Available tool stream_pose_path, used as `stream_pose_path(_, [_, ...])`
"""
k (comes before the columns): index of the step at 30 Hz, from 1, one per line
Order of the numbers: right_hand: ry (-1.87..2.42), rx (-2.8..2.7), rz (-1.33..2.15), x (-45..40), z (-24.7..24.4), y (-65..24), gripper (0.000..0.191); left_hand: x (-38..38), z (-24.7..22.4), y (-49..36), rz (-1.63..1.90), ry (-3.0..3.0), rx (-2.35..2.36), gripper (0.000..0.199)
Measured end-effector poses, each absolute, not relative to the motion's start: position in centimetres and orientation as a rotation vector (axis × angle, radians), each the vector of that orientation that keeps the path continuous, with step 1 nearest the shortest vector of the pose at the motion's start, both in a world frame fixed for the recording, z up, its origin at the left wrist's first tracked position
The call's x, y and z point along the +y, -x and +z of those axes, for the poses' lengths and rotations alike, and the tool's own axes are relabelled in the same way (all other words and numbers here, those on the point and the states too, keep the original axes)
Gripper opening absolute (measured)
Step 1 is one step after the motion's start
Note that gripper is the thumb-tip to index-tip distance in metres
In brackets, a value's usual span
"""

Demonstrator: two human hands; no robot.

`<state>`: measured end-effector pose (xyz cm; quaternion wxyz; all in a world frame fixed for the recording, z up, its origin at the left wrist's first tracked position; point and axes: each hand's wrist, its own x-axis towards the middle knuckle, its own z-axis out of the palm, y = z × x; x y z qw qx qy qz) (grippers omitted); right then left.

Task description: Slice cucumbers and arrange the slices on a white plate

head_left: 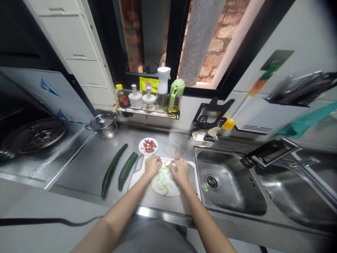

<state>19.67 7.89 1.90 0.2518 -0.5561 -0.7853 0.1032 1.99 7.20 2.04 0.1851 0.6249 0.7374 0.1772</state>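
A white plate [174,190] with scattered thin, pale-green cucumber slices [164,183] rests on a white and grey cutting board [137,185]. My left hand [152,166] is over the plate's far left edge, its fingers curled in and pressed together; what they hold, if anything, cannot be made out. Over the far right side of the plate, my right hand [180,171] has its fingertips pinched at a cucumber slice. To the left of the board lie a long whole cucumber [113,171] and a shorter cut cucumber [127,171].
Behind the board stand a small white dish [142,150] of chopped red pieces and a clear glass bowl [172,149]. A lidded pot [103,125] is at the back left. On the right is a steel sink [229,196]. Bottles fill the wall shelf [150,113].
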Motion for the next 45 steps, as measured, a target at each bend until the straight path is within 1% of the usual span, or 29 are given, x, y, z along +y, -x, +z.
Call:
stream_pose_path(6, [1.392, -1.995, 0.2, 5.5, 3.1, -23.0, 0.02, 7.8, 2.4, 4.8, 0.48, -1.536, 2.32, 0.021])
stream_pose_path(10, [1.426, -1.925, 0.175, 3.9, 2.9, -24.5, 0.024, 8.9, 2.1, 7.4, 0.411, -1.524, 2.417, 0.025])
stream_pose_path(19, [1.462, -1.917, 0.208, 1.8, 2.6, -24.6, 0.029, 11.9, 1.7, 6.4, 0.227, -1.646, 2.345, 0.033])
stream_pose_path(29, [1.472, -1.91, 0.193, 1.1, 2.5, -25.0, 0.025, 13.9, 1.1, 6.4, 0.026, -1.732, 2.296, 0.034])
stream_pose_path(37, [1.483, -1.91, 0.194, 0.7, 2.4, -24.9, 0.024, 14.6, 1.0, 6.6, -0.008, -1.907, 2.215, 0.027])
stream_pose_path(45, [1.496, -1.902, 0.204, 0.6, 2.4, -25.1, 0.022, 14.6, 1.1, 6.9, 0.062, -1.968, 2.148, 0.025])
